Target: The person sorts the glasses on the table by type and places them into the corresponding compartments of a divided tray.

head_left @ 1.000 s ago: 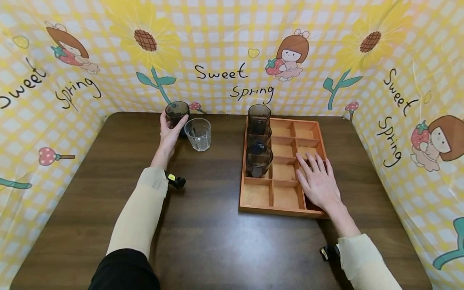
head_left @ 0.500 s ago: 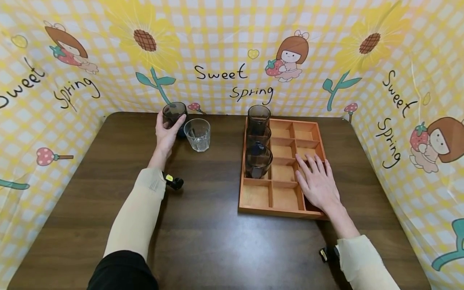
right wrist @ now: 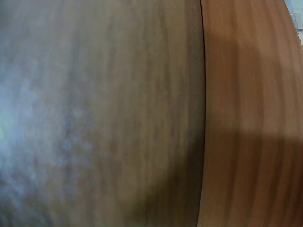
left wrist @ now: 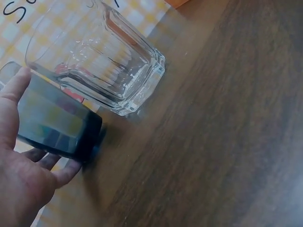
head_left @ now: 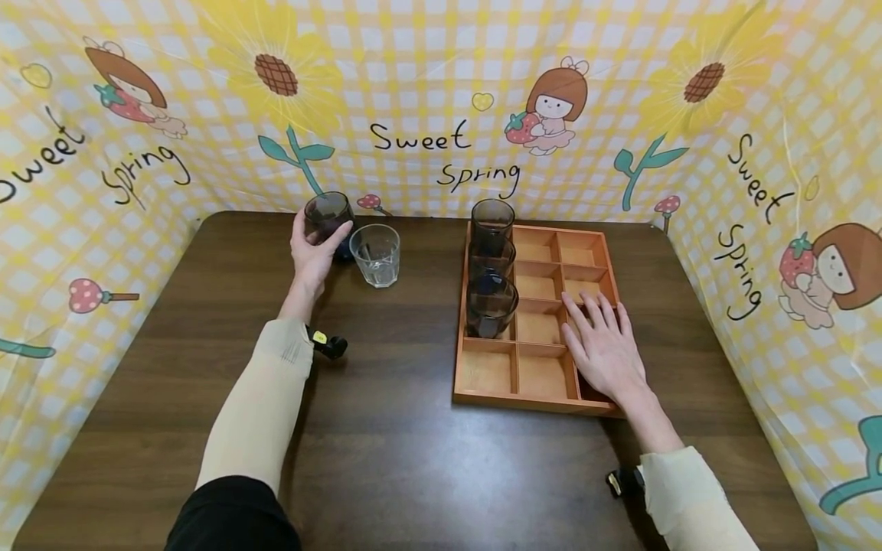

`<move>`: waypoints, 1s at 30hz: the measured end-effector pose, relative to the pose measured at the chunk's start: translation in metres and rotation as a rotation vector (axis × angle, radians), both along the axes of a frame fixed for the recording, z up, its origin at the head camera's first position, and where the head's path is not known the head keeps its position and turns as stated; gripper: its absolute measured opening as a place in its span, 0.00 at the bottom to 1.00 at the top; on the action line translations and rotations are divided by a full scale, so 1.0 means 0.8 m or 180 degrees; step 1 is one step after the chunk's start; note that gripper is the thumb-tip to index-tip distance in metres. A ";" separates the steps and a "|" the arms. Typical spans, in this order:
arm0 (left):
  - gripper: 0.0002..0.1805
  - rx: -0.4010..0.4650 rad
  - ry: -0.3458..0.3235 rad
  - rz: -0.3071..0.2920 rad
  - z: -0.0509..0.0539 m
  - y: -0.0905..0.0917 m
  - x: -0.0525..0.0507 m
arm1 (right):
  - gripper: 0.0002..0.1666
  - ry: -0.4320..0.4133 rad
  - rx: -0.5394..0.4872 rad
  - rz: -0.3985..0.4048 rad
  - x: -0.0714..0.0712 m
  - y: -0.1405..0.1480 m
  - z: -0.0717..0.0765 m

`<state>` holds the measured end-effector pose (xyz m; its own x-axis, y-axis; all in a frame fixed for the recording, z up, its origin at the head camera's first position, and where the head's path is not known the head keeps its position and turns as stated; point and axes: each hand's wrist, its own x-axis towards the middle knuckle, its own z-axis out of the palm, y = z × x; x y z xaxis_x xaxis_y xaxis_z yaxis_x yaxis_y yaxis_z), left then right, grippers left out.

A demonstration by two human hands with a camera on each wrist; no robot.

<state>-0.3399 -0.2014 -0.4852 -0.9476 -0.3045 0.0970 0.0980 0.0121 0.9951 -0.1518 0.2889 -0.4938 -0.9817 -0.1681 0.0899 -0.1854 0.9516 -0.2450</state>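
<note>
At the back left of the table, my left hand point(head_left: 313, 256) has thumb and fingers around a dark tinted glass point(head_left: 329, 212). In the left wrist view this dark glass point(left wrist: 57, 118) stands between the thumb and the fingers. Close to its right is a clear glass point(head_left: 376, 256), upright on the table. My right hand point(head_left: 606, 352) rests with spread fingers on the right side of a wooden divided tray point(head_left: 485, 399), hiding some compartments. Only the tray's side wall point(right wrist: 251, 113) and the table show in the right wrist view, not the hand.
Several dark glasses point(head_left: 491, 306) stand in the tray's left column. The brown wooden table point(head_left: 400, 459) reaches a patterned yellow cloth point(head_left: 427, 92) hanging at the back and both sides.
My left hand has shifted slightly left together with the dark glass, widening the gap to the clear glass. The right hand has stayed on the tray.
</note>
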 end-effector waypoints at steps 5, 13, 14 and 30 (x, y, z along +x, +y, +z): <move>0.44 0.0251 0.0026 0.0312 -0.002 -0.002 0.010 | 0.36 -0.0007 -0.0007 0.0013 0.000 -0.001 0.001; 0.41 0.0456 0.0117 0.0500 0.001 -0.011 0.028 | 0.35 0.0008 -0.0022 0.0009 0.001 0.000 0.002; 0.40 0.0470 0.0148 0.0516 0.002 -0.011 0.031 | 0.35 0.0004 -0.0018 0.0008 0.001 0.001 0.002; 0.44 0.0606 0.0129 0.0412 0.043 -0.008 0.097 | 0.35 0.0046 -0.0017 0.0033 0.002 0.000 0.001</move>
<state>-0.2626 -0.2075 -0.4512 -0.8959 -0.4396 0.0635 0.1479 -0.1604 0.9759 -0.1501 0.2889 -0.4926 -0.9785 -0.1778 0.1049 -0.1989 0.9483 -0.2474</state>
